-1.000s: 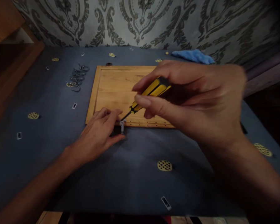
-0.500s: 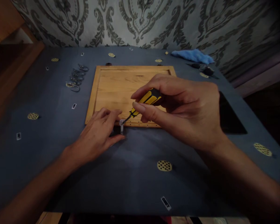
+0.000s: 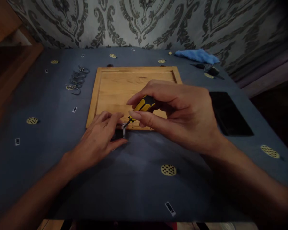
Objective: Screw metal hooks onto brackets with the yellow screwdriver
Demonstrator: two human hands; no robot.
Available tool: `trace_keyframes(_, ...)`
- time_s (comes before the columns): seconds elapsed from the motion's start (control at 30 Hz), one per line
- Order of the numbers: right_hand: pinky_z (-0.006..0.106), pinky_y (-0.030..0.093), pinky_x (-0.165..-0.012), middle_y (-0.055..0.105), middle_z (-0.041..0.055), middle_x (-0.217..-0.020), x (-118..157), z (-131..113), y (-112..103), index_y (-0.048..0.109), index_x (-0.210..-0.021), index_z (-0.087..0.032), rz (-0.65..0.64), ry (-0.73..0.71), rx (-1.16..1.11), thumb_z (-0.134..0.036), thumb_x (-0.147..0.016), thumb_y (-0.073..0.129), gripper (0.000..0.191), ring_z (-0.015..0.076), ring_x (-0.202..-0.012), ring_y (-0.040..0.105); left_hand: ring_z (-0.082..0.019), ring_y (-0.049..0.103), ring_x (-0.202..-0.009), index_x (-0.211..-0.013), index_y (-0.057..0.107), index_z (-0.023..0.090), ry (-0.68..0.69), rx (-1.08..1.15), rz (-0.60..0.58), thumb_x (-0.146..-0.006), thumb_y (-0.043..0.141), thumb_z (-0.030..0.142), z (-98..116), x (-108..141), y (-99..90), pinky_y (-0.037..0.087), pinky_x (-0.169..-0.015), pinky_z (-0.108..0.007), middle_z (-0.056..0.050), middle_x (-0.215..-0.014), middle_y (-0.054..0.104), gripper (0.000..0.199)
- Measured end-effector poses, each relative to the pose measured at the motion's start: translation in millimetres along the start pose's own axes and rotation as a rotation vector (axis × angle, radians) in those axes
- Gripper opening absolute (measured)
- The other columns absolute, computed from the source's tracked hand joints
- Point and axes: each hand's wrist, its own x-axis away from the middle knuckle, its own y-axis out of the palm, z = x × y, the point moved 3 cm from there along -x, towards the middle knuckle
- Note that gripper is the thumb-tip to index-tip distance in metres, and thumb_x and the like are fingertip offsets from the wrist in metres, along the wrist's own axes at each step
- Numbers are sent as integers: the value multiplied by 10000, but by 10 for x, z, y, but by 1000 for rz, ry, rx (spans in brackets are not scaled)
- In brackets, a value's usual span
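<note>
My right hand (image 3: 182, 111) grips the yellow-and-black handle of a small screwdriver (image 3: 142, 104) between thumb and fingers. The shaft slants down to the left, and its tip meets a small metal fitting (image 3: 124, 131) at the front edge of a wooden panel (image 3: 124, 86). My left hand (image 3: 98, 132) is closed around this fitting, fingers on top of the panel and thumb below its edge. Part of the fitting is hidden by the fingers. Several small holes run along the panel's front edge to the right of the fitting.
Several metal hooks (image 3: 77, 78) lie in a row left of the panel. A black flat tablet-like slab (image 3: 231, 113) rests at the right, partly behind my right hand. Farther back are a blue cloth (image 3: 198, 56) and a dark tool (image 3: 210, 69). A patterned wall bounds the table.
My right hand and the screwdriver have shifted left and slightly down, uncovering more of the black slab. My left hand keeps its hold at the panel's edge.
</note>
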Motion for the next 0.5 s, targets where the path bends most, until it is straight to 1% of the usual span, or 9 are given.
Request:
trace_keyframes(0.1, 254, 591, -690, 793, 10, -1020, -53, -32, -14, 780, -1025, -225, -99, -18, 40, -220, -983, 739, 59, 136, -782, 722, -296, 663, -1125, -1289, 535, 232, 24, 7, 23, -928, 796, 255, -3, 7, 3, 596, -940, -439, -55, -1153, 694, 445)
trace_keyframes(0.17, 251, 591, -678, 800, 10, -993, -97, -48, -21, 791, -1029, -216, -143, -70, 55, -250, -986, 746, 71, 135, -766, 726, -291, 671, -1104, -1292, 530, 237, 39, 6, 39, -920, 796, 242, -3, 9, 2, 600, -922, -430, -48, -1140, 697, 458)
trace_keyframes(0.23, 266, 580, -658, 798, 18, -925, -139, -49, -25, 799, -1052, -189, -165, -119, 73, -282, -993, 752, 120, 146, -747, 723, -290, 677, -1094, -1309, 523, 240, 42, 1, 43, -922, 791, 243, -3, 10, 3, 603, -915, -432, -48, -1133, 697, 471)
trace_keyframes(0.3, 280, 566, -632, 790, 23, -868, -176, -31, -25, 802, -1078, -169, -184, -123, 90, -300, -1000, 747, 163, 161, -732, 719, -295, 678, -1102, -1334, 518, 250, 34, 3, 37, -931, 782, 253, -6, 10, 5, 604, -925, -443, -49, -1138, 695, 481)
trace_keyframes(0.43, 274, 570, -634, 798, 18, -895, -214, -18, -33, 795, -1102, -184, -210, -111, 83, -338, -1005, 740, 190, 164, -762, 732, -305, 676, -1127, -1349, 522, 262, 29, 31, 29, -921, 793, 251, -12, 11, 7, 603, -958, -462, -51, -1149, 693, 507)
trace_keyframes(0.5, 273, 568, -631, 790, 13, -866, -202, -34, -36, 798, -1096, -194, -213, -112, 91, -307, -992, 754, 160, 159, -747, 727, -303, 672, -1127, -1348, 526, 253, 34, 32, 27, -923, 794, 251, -12, 14, 8, 602, -959, -460, -54, -1153, 694, 503)
